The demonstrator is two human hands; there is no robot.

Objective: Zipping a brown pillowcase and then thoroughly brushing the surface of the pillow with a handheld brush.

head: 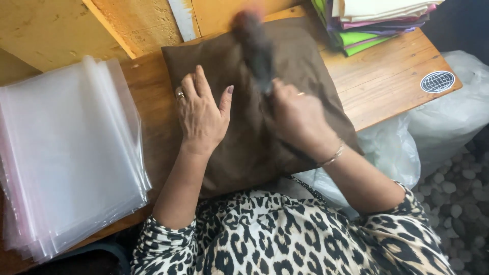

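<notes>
A folded brown cloth (pixel 305 61) lies flat on the wooden table (pixel 387 76) in front of me. My left hand (pixel 201 112) rests palm down on its left part, fingers spread, a ring on one finger. My right hand (pixel 298 117) is closed around the handle of a dark brush (pixel 254 43), which is blurred and lies over the cloth's upper middle. A thin bracelet sits on my right wrist.
A thick stack of clear plastic bags (pixel 66 153) lies on the table's left side. Folded coloured fabrics (pixel 372 23) are piled at the back right. A round sticker (pixel 437 81) marks the right table corner. White plastic sacks (pixel 448 122) and pebbles lie beyond the right edge.
</notes>
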